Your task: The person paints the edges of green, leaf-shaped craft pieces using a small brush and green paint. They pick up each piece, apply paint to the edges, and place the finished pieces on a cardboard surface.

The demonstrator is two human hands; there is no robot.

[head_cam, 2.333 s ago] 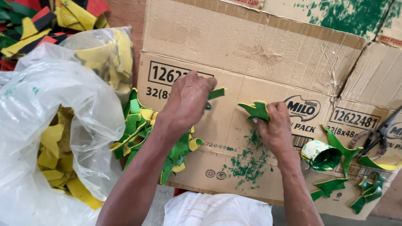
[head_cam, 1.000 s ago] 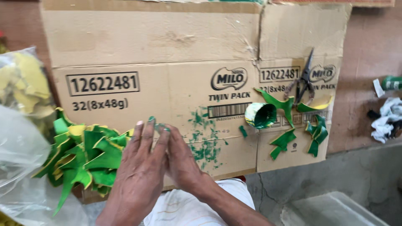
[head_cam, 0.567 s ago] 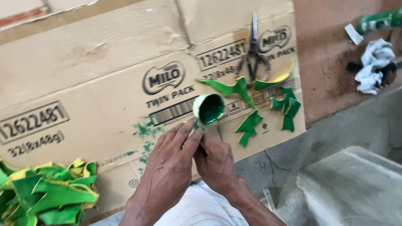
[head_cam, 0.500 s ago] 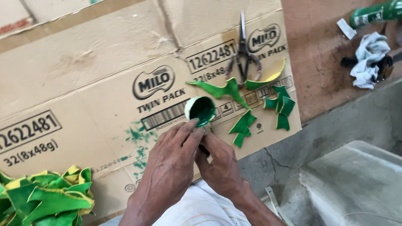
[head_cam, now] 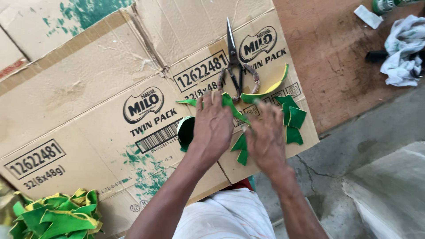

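We look down on our two hands spread over a flattened cardboard box (head_cam: 88,88) that serves as the work surface. Our left hand (head_cam: 214,125) lies palm down with its fingers stretched forward and loosely splayed, not clamped on anything; its fingertips rest on a green leaf-shaped cutout (head_cam: 230,105) whose pointed ends stick out to either side of the fingers. Just to the left of that hand, half hidden under its heel, sits a small round cup with green paint (head_cam: 184,132) inside. Our right hand (head_cam: 266,140) is also flat and open, fingers pointing forward, and it holds nothing that we can see; between the two hands, partly under the right palm, lie more green cut pieces (head_cam: 241,149). Just to the right of the right hand are a few further green pieces (head_cam: 293,120), stacked loosely and touching one another. Directly beyond the left fingertips a pair of scissors (head_cam: 234,66) lies on the cardboard with blades pointing away from us, and a curved yellow and green strip (head_cam: 270,87) arcs beside its handles. Well to the left of both hands, near our lap, a heap of green and yellow cutouts (head_cam: 55,214) rests at the box's edge. Far beyond the right hand a crumpled white cloth (head_cam: 403,51) lies on the reddish floor.
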